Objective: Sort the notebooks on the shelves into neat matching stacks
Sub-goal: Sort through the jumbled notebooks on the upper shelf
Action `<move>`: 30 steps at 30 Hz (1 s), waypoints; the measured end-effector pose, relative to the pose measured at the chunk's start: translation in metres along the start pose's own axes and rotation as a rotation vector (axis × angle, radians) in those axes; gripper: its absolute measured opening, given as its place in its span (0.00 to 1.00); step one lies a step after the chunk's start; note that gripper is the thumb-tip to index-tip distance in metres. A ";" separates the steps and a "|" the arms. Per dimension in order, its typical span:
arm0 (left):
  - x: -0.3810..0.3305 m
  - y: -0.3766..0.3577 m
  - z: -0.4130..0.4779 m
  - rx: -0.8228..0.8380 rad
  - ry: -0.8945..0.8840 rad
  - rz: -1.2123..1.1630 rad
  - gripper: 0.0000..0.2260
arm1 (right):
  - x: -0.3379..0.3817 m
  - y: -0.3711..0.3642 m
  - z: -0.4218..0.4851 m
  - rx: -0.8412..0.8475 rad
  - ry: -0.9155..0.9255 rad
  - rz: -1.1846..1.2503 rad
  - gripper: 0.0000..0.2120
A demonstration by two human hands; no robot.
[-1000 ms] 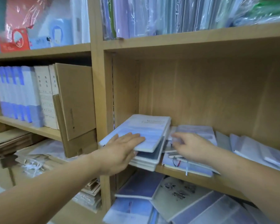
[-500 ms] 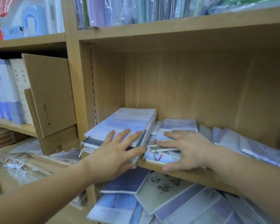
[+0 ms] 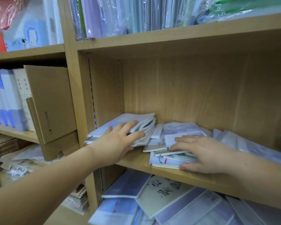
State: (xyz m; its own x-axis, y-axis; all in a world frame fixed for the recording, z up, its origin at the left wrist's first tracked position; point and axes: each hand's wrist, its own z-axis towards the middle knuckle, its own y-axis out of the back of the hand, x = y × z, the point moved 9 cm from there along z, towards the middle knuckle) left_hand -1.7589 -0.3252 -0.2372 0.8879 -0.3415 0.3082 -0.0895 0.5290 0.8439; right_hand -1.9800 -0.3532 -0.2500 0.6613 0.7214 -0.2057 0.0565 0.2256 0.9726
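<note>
Resting open, left hand (image 3: 120,141) on tilted stack (image 3: 136,118); right hand (image 3: 203,154) flat on notebooks (image 3: 167,162)

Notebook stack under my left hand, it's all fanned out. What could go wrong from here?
1. The fanned stack sits tilted, with your left hand mostly on top of it. Pushing it may slide the upper notebooks off.
2. The loose pile under your right hand lies right at the shelf's front edge. A nudge toward you could tip notebooks off.
</note>
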 end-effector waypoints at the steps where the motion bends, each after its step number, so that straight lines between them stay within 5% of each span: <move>1: 0.002 -0.003 0.004 0.022 0.024 -0.031 0.23 | 0.000 0.001 -0.003 -0.014 -0.008 0.014 0.29; 9: -0.018 -0.030 -0.018 0.195 0.041 0.016 0.36 | -0.001 0.021 0.023 -0.070 -0.285 0.148 0.17; 14: 0.004 -0.001 -0.005 0.087 -0.010 0.013 0.30 | -0.036 0.007 0.089 -0.087 -0.410 0.478 0.17; 23: 0.023 0.013 0.005 -0.014 0.062 -0.036 0.29 | -0.063 -0.026 0.161 0.109 -0.439 0.424 0.51; 25: 0.021 0.016 0.004 -0.020 0.052 -0.033 0.29 | -0.060 -0.021 0.168 0.138 -0.365 0.375 0.46; 28: 0.018 0.015 0.002 -0.007 0.058 -0.022 0.29 | -0.036 -0.005 0.175 0.095 -0.154 0.096 0.19; 30: 0.013 0.012 0.001 -0.040 0.067 -0.006 0.29 | -0.016 -0.003 0.177 0.036 -0.022 -0.140 0.15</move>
State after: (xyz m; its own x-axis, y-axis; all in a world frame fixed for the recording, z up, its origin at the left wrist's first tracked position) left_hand -1.7486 -0.3240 -0.2221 0.9168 -0.2930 0.2716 -0.0665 0.5583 0.8269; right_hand -1.8584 -0.4817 -0.2302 0.6613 0.6700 -0.3375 0.1759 0.2989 0.9379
